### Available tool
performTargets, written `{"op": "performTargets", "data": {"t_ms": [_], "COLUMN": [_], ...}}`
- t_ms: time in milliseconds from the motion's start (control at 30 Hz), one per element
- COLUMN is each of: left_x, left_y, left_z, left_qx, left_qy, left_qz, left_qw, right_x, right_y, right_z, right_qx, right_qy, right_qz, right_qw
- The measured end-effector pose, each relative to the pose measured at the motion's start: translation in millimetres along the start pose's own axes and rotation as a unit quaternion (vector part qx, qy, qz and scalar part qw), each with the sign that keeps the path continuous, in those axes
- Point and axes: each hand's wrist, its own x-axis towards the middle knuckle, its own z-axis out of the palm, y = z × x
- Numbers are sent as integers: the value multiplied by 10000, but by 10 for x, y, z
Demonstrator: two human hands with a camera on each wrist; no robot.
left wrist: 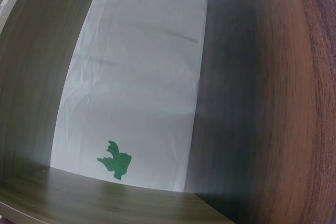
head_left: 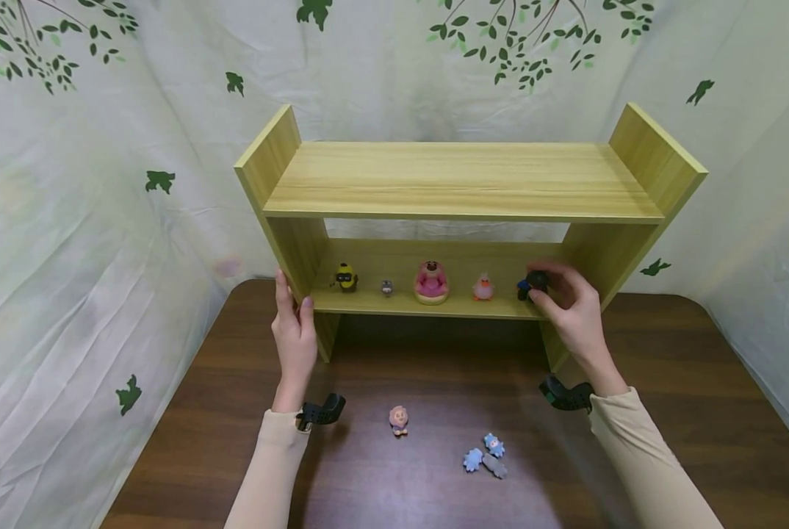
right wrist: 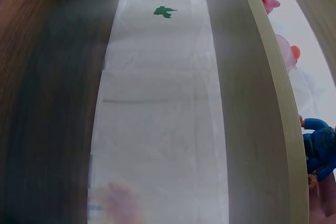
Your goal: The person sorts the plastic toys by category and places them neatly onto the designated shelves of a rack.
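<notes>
A small toy figure in blue with a dark round head (head_left: 536, 280) stands at the right end of the middle board. My right hand (head_left: 574, 312) pinches it between thumb and fingers. In the right wrist view the figure's blue body (right wrist: 319, 148) shows past the board's edge. My left hand (head_left: 294, 342) holds the left side panel of the wooden shelf (head_left: 463, 180), with the thumb on the inner side and the fingers outside. Along the same board stand a yellow-and-black figure (head_left: 346, 278), a small grey figure (head_left: 386, 287), a pink bear figure (head_left: 430, 282) and a pink duck figure (head_left: 483, 287).
On the brown table (head_left: 189, 441) in front of the shelf lies a peach-coloured figure (head_left: 399, 420). Further right, two light-blue pieces, one of them a spiky figure (head_left: 494, 444), lie against a grey piece (head_left: 495, 466). A white curtain (head_left: 394, 81) with green leaves hangs behind.
</notes>
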Motion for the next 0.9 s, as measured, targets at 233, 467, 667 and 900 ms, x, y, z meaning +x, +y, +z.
{"op": "performTargets", "data": {"t_ms": [233,467,667,900], "left_x": [3,-5,-11,-11], "left_y": [-1,-6,-10,-12], "left_z": [1,-1,-3,4], "left_qx": [25,42,29,21], "left_qy": [-28,-57,-73,-59], "left_qz": [-21,-33,-12,-4], "left_qw": [10000,10000,10000,10000], "right_x": [-11,-15,-24,-32], "right_y": [209,196,172,63], "right_z": [-101,-111,-112,-101], "right_qx": [16,2,-3,-75], "right_qy": [-26,-74,-62,135], "right_qz": [-6,-24,26,-270], "right_qw": [10000,10000,10000,9995]}}
